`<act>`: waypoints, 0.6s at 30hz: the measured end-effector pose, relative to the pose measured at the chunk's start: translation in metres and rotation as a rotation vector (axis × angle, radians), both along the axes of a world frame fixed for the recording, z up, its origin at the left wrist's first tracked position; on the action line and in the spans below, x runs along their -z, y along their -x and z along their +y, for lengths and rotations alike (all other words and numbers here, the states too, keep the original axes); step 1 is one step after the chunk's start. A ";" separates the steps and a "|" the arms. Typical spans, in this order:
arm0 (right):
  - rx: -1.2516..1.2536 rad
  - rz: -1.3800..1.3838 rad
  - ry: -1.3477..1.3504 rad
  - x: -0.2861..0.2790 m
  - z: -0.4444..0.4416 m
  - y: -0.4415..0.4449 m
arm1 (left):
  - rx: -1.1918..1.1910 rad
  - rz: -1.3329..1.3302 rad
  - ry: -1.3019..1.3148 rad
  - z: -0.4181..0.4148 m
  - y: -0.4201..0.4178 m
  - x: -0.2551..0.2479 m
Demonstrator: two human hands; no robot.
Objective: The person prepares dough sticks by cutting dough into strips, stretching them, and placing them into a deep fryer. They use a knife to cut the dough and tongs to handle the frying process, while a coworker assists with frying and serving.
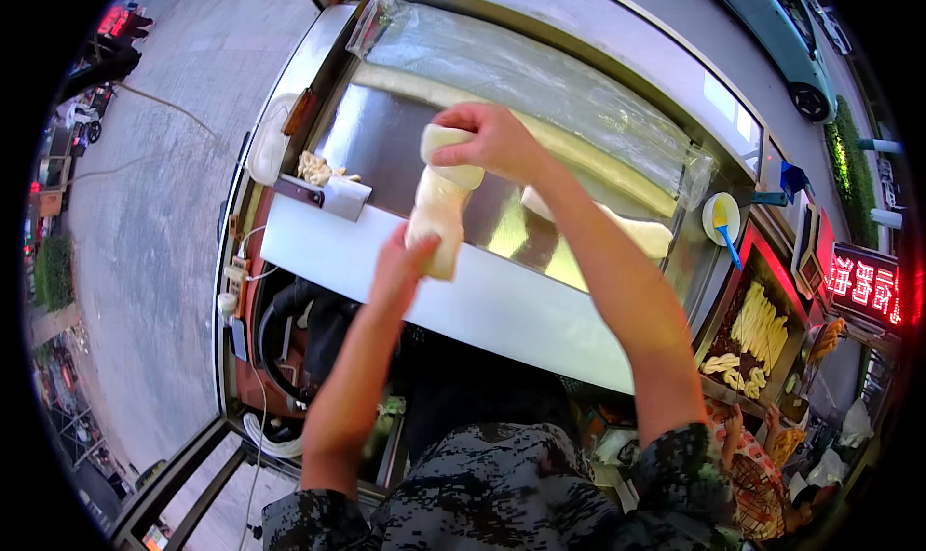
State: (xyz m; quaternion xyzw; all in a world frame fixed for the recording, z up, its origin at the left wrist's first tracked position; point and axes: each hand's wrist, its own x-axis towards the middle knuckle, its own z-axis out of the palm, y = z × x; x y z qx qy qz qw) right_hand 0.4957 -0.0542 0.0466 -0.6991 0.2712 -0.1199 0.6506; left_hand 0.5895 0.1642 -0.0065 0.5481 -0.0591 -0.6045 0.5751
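A pale, soft piece of dough hangs between my two hands above the worktop. My right hand grips its folded upper end between thumb and fingers. Lower down, my left hand holds the near end, with the thumb pressed on top. Beneath lies a shiny metal worktop with a white board along its near edge. A dough strip rests to the right, partly hidden by my right forearm. Further back, a long dough band runs beside a clear plastic sheet.
A broad-bladed cleaver lies at left by dough scraps. To the right stand a white bowl with a blue-handled brush and a fryer tray holding dough sticks. A person is at lower right.
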 end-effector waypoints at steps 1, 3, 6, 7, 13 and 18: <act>-0.187 0.030 0.058 -0.022 0.002 -0.007 | -0.124 0.125 -0.024 0.023 0.032 -0.010; -0.525 0.100 0.201 -0.062 0.003 -0.019 | -0.216 0.368 -0.108 0.055 0.102 -0.023; -0.929 0.182 0.265 -0.064 0.030 -0.042 | -0.050 0.595 -0.228 0.074 0.199 -0.018; -1.101 0.198 0.250 -0.053 0.046 -0.050 | 0.024 0.615 -0.271 0.075 0.224 -0.016; -0.098 0.142 0.511 0.053 0.124 0.040 | 0.923 0.502 -0.286 0.085 0.262 0.073; 1.338 -0.058 -0.223 0.122 0.094 0.234 | 0.516 -0.039 -0.156 0.015 0.148 0.048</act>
